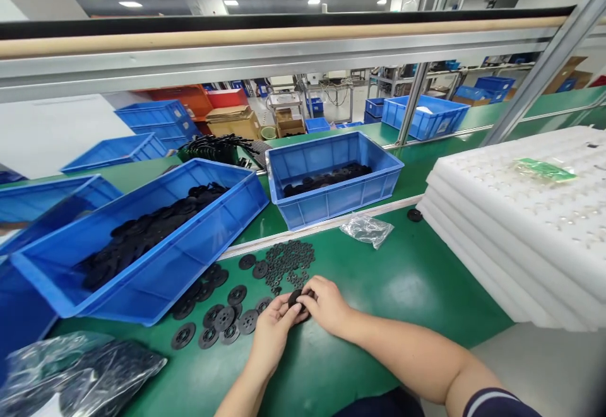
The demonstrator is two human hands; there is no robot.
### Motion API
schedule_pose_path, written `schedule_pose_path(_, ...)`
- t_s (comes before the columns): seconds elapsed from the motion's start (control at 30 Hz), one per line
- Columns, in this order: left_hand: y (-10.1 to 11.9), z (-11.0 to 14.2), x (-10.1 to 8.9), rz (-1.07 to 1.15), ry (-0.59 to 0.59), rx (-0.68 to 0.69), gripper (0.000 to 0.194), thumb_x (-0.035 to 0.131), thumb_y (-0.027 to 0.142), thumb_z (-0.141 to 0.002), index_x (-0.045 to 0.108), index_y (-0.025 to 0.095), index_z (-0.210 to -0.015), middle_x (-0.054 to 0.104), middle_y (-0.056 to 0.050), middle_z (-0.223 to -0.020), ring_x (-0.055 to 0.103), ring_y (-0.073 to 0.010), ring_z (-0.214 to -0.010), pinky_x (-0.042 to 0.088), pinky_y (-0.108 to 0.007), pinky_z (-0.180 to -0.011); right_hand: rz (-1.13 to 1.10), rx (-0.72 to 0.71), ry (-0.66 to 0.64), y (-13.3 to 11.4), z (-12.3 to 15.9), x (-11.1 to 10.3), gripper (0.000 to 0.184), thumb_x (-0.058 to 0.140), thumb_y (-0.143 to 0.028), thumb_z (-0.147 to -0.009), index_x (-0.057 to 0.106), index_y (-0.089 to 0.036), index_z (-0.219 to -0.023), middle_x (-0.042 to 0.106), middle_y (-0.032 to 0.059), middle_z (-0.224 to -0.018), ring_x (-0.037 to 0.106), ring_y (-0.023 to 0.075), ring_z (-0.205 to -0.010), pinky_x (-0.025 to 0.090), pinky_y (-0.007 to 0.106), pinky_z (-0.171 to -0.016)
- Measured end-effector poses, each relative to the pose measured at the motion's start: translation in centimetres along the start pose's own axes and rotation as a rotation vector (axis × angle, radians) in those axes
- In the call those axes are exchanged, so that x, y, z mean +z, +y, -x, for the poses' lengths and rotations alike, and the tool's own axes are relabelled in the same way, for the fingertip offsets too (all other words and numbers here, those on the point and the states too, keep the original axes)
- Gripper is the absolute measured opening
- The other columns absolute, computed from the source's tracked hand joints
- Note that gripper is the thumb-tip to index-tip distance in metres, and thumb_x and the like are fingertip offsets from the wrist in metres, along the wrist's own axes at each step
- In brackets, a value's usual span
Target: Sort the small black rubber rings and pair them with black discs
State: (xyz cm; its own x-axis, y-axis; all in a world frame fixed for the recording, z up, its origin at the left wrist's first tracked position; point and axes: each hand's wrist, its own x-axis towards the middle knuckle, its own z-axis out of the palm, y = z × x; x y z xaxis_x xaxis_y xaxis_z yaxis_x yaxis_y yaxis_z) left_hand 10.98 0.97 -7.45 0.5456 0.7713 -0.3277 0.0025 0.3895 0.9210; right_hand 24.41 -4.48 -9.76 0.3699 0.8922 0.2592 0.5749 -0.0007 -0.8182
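My left hand [274, 328] is closed around the edge of a black plastic disc [295, 298], held just above the green table. From the other side, my right hand [326, 303] grips the same disc with thumb and fingers, covering part of it. Whether a smaller piece is between the right fingertips, I cannot tell. Left of my hands lie several loose black discs [224, 319], some overlapping, with ring patterns or holes. Just beyond my hands, many small black rings [290, 260] are spread in a patch.
Two blue bins, one at left [208, 237] and one at centre [338, 199], hold black parts. A clear plastic bag [367, 229] lies before the centre bin. White foam trays [478, 240] are stacked at right. A bag of dark parts [89, 373] sits front left.
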Motion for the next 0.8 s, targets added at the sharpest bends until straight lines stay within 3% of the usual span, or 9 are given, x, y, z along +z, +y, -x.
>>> schedule_pose_path(0.13,-0.4,0.3,-0.1,-0.023,0.011,-0.015,0.044,0.083,0.039,-0.059,0.064,0.012,-0.088,0.073,-0.007,-0.079,0.071,-0.0238,-0.076,0.06,-0.039,-0.077,-0.099,0.103,-0.02,0.1,0.2,0.2,0.013,0.071,-0.02,-0.076,0.06,-0.019,-0.069,0.06,-0.0022,-0.067,0.054,0.012,-0.065,0.042,0.023,-0.063)
schedule_pose_path(0.27,0.4,0.4,-1.0,-0.028,0.037,0.035,0.042,0.08,0.039,-0.063,0.061,0.012,-0.089,0.072,-0.007,-0.077,0.072,-0.0239,-0.074,0.06,-0.037,-0.074,-0.119,0.081,-0.03,0.4,0.1,-0.2,0.015,0.068,-0.03,-0.08,0.061,-0.018,-0.072,0.061,-0.0009,-0.069,0.054,0.0124,-0.064,0.042,0.024,-0.062)
schedule_pose_path(0.43,3.8,-2.1,-5.7,-0.112,0.247,0.167,0.042,0.077,0.037,-0.064,0.055,0.014,-0.09,0.07,-0.006,-0.074,0.072,-0.0237,-0.067,0.058,-0.035,-0.065,0.143,-0.025,-0.077,1.8,-0.8,-1.3,0.013,0.058,-0.027,-0.088,0.064,-0.018,-0.095,0.064,0.0068,-0.09,0.059,0.0181,-0.083,0.046,0.03,-0.076)
schedule_pose_path(0.53,5.4,-4.6,-8.8,-0.186,0.285,0.198,0.034,0.072,0.03,-0.067,0.047,0.017,-0.086,0.067,-0.004,-0.072,0.072,-0.0234,-0.069,0.057,-0.036,-0.067,0.352,-0.061,-0.187,2.2,-1.2,-1.3,0.021,0.058,-0.024,-0.087,0.064,-0.018,-0.106,0.062,0.0093,-0.099,0.058,0.0212,-0.092,0.045,0.033,-0.082)
schedule_pose_path(0.6,5.9,-6.1,-9.9,-0.328,0.324,0.203,0.028,0.065,0.026,-0.07,0.043,0.019,-0.087,0.067,-0.003,-0.075,0.07,-0.022,-0.066,0.056,-0.037,-0.065,0.43,-0.094,-0.237,2.2,-1.3,-1.0,0.021,0.058,-0.025,-0.088,0.065,-0.019,-0.107,0.06,0.0095,-0.099,0.056,0.0218,-0.092,0.044,0.034,-0.083)
schedule_pose_path(0.7,5.6,-7.7,-10.3,-0.767,0.385,0.294,0.024,0.056,0.023,-0.077,0.048,0.018,-0.099,0.065,-0.005,-0.08,0.067,-0.0216,-0.069,0.054,-0.04,-0.069,0.47,-0.12,-0.257,2.0,-1.4,-0.6,0.019,0.059,-0.024,-0.088,0.066,-0.019,-0.105,0.059,0.009,-0.097,0.055,0.0216,-0.091,0.043,0.034,-0.083)
schedule_pose_path(0.8,4.8,-8.6,-10.1,-1.202,0.288,0.452,0.038,0.059,0.029,-0.081,0.055,0.018,-0.117,0.061,-0.009,-0.096,0.065,-0.0241,-0.084,0.05,-0.042,-0.083,0.445,-0.161,-0.269,2.0,-1.5,-0.4,0.019,0.06,-0.025,-0.088,0.067,-0.021,-0.105,0.059,0.0078,-0.097,0.054,0.0209,-0.092,0.041,0.034,-0.083)
